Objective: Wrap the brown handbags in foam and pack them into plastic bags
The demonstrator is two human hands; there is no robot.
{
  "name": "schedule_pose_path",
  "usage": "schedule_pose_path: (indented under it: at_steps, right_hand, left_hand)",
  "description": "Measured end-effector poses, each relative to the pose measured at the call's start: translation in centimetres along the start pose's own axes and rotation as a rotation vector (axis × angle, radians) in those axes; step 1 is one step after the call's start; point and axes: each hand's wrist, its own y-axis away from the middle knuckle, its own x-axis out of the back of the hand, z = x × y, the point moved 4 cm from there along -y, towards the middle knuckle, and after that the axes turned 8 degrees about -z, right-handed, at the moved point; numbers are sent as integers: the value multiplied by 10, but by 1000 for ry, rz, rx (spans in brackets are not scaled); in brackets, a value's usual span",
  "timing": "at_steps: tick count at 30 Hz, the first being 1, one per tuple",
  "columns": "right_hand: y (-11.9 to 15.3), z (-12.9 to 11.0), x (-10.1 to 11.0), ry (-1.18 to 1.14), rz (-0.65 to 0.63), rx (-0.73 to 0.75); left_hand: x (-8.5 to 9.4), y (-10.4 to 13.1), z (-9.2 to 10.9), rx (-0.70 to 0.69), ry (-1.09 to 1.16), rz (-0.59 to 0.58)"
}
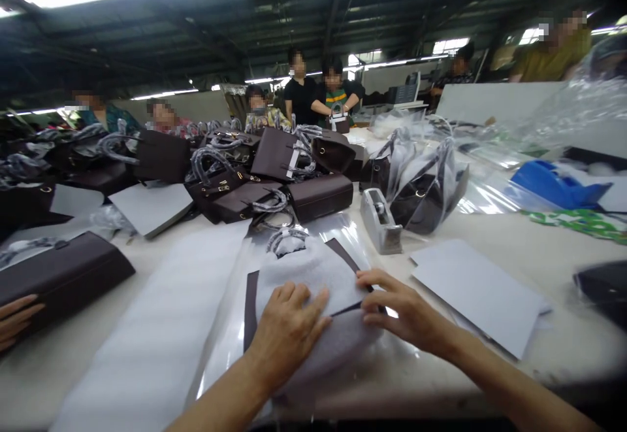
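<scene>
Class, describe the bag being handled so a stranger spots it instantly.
On the pale table, find the near middle. There, the left hand and right hand are at the bag. Unlike the dark bags heaped beyond, white sheeting covers most of it.

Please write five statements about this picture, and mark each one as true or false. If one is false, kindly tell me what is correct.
1. The left grip lies on white wrap that partly covers a dark bag. True.
2. The right grip rests on the grey dispenser. False: it is at the right side of the wrapped bag.
3. More dark bags are piled beyond the wrapped one. True.
4. The blue object is left of the grey dispenser. False: it is to the right.
5. White sheets lie right of the wrapped bag. True.
</scene>
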Motion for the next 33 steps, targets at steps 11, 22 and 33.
schedule_pose_path:
  at_steps: [11, 22, 33]
  right_hand:
    - [-15, 5, -16, 67, 172, 154]
    - [-23, 12, -24, -103, 132, -19]
    - [-26, 21, -28, -185, 108, -66]
  left_hand:
    - [1, -30, 14, 181, -118, -5]
    - [8, -18, 31, 48, 53, 377]
    - [-23, 1, 49, -252, -196, 299]
